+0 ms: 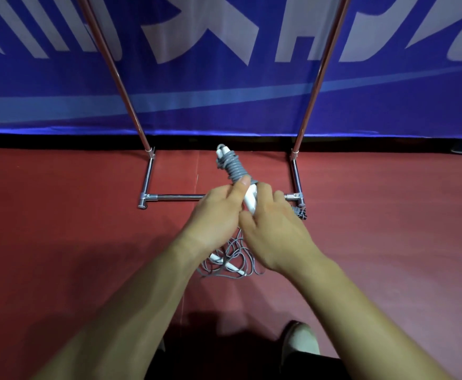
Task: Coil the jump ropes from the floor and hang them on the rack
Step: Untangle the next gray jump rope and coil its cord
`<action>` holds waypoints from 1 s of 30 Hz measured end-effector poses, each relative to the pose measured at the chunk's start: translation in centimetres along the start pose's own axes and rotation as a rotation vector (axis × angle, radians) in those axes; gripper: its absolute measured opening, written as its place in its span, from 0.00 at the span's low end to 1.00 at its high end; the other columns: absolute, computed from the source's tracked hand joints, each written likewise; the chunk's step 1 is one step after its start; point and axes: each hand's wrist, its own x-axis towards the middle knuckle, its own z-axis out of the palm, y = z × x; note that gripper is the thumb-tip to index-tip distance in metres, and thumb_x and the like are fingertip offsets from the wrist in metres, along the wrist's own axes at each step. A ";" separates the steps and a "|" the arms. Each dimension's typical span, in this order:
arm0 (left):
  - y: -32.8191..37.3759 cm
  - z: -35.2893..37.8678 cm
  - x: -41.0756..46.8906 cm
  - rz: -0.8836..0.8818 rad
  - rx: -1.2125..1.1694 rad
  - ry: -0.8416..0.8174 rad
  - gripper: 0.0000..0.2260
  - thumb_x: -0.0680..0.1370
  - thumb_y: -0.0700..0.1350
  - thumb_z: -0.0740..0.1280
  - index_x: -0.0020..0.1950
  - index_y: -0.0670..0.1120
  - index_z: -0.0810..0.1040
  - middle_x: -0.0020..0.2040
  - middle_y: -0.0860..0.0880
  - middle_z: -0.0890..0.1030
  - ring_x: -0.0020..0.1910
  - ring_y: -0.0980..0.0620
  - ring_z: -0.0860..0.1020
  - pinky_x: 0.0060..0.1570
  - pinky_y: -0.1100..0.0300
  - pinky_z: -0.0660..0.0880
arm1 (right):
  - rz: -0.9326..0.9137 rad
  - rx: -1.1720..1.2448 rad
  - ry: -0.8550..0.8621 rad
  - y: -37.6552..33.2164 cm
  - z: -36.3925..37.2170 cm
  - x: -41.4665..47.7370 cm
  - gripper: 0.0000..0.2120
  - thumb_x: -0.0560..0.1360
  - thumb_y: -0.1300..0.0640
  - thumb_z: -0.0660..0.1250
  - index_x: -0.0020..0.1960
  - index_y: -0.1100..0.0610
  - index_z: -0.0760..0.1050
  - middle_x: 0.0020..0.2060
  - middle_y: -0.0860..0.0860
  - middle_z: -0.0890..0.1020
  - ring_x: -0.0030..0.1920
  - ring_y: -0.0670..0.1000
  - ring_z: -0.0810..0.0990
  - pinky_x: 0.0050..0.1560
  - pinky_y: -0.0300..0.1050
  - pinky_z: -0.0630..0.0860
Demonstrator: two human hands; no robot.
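A grey jump rope (234, 167) with white handles is wound tightly round its own handles into a bundle, held up in front of the rack. My left hand (216, 212) grips the bundle, thumb pressed on the coils. My right hand (271, 223) curls round the white handle end from the right. Below my hands a second grey rope (232, 261) with white handles lies loose and tangled on the red floor. The chrome rack (147, 185) stands ahead, its two uprights rising out of view.
A blue banner (224, 78) with white lettering closes off the space behind the rack. A small dark object (301, 211) lies by the rack's right foot. My shoe (301, 341) shows at the bottom. Red floor spreads to both sides.
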 end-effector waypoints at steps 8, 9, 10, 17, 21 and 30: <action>0.6 -0.9 -0.1 0.004 -0.175 -0.107 0.21 0.82 0.62 0.61 0.40 0.48 0.80 0.29 0.48 0.72 0.24 0.50 0.66 0.26 0.62 0.63 | 0.010 0.727 -0.196 0.7 -3.7 0.8 0.05 0.73 0.62 0.75 0.47 0.59 0.80 0.35 0.60 0.83 0.34 0.51 0.80 0.33 0.42 0.75; 0.7 -0.9 -0.2 -0.017 -0.156 -0.081 0.22 0.82 0.61 0.61 0.38 0.48 0.79 0.29 0.47 0.72 0.24 0.50 0.67 0.25 0.62 0.63 | -0.001 0.692 -0.124 0.8 -3.5 0.9 0.05 0.72 0.62 0.75 0.46 0.60 0.80 0.34 0.60 0.83 0.32 0.51 0.79 0.33 0.44 0.75; 0.8 -0.9 -0.1 -0.033 -0.132 -0.065 0.23 0.82 0.62 0.61 0.38 0.46 0.77 0.29 0.47 0.71 0.24 0.49 0.67 0.26 0.61 0.64 | -0.018 0.626 -0.056 1.1 -3.2 1.0 0.05 0.72 0.62 0.75 0.45 0.58 0.80 0.33 0.59 0.82 0.30 0.51 0.78 0.32 0.45 0.74; 0.3 -0.5 0.0 -0.084 0.019 -0.043 0.27 0.74 0.70 0.62 0.30 0.48 0.78 0.26 0.50 0.75 0.24 0.49 0.72 0.31 0.57 0.69 | -0.067 0.071 0.122 1.4 -1.1 0.8 0.11 0.74 0.60 0.67 0.57 0.53 0.74 0.44 0.52 0.83 0.44 0.59 0.79 0.40 0.51 0.71; 0.1 -0.4 -0.1 -0.124 -0.067 -0.052 0.21 0.75 0.66 0.68 0.27 0.54 0.78 0.29 0.51 0.67 0.24 0.51 0.65 0.28 0.60 0.64 | -0.054 0.033 0.064 1.1 -0.7 1.0 0.13 0.76 0.62 0.64 0.61 0.56 0.72 0.46 0.57 0.82 0.46 0.62 0.78 0.42 0.53 0.74; -0.4 -1.3 -0.1 -0.121 0.058 -0.024 0.25 0.71 0.73 0.63 0.33 0.52 0.81 0.28 0.51 0.75 0.26 0.50 0.72 0.35 0.57 0.69 | 0.017 0.325 -0.134 0.5 -0.8 1.3 0.18 0.86 0.53 0.50 0.70 0.52 0.72 0.62 0.53 0.79 0.65 0.54 0.74 0.62 0.46 0.72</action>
